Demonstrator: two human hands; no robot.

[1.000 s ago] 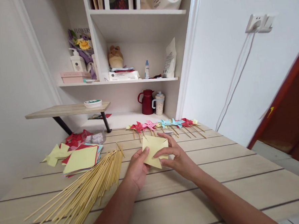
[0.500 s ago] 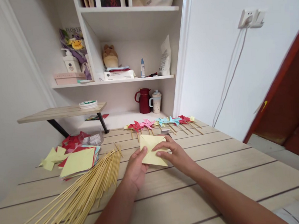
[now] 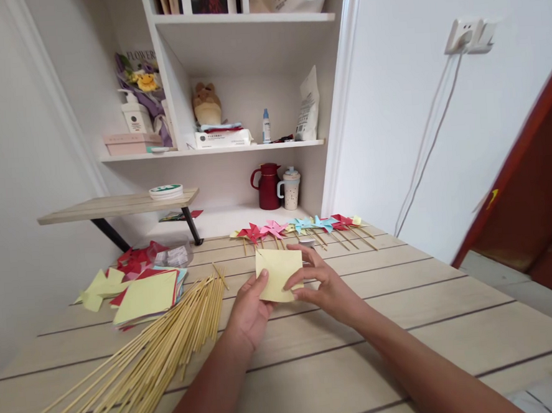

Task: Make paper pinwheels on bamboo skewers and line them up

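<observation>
Holding: a square sheet of pale yellow paper (image 3: pixel 279 273), raised just above the light wooden plank worktop (image 3: pixel 405 323), near its middle and tilted toward the camera.
Left hand: the left hand (image 3: pixel 250 308) pinches the sheet's lower left edge, thumb on the front face, the other fingers hidden behind the paper.
Right hand: the right hand (image 3: pixel 322 281) grips the sheet's right side, thumb pressed on the front near the lower right, fingers curled round the upper right edge and the back.
Left of the hands: a loose bundle of thin pale bamboo sticks (image 3: pixel 158 351) fans across the worktop, its far ends near the left hand.
Further left: a flat stack of coloured paper squares with a yellow sheet on top (image 3: pixel 145 297) lies touching the sticks' far ends; cut yellow paper pieces (image 3: pixel 96 286) and red paper scraps (image 3: pixel 134 257) lie beyond it.
Behind the sheet: a row of finished paper pinwheels in red, pink, blue and yellow on sticks (image 3: pixel 300 228) lies along the worktop's far edge.
Back wall: a dark red jug (image 3: pixel 268 186) and a speckled lidded cup (image 3: pixel 291 190) stand side by side in a white shelf unit (image 3: pixel 253 147).
Left wall: a small wooden shelf on black brackets (image 3: pixel 117 205) carries a round white and green tape roll (image 3: pixel 166 191).
</observation>
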